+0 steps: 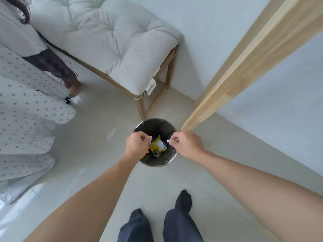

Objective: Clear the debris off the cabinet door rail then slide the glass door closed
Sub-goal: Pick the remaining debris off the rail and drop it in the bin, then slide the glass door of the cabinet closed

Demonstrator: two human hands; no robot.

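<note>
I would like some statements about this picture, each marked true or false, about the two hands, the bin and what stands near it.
1. Both hands are above the open bin. True: the left hand and the right hand are over the bin.
2. The right hand is spread flat and holds nothing. False: its fingertips pinch a small white scrap.
3. The bin is empty. False: a yellow and white package lies inside.
4. A cushioned wooden stool stands beyond the bin. True.
5. The person wears white shoes. False: dark socks show on the feet.
</note>
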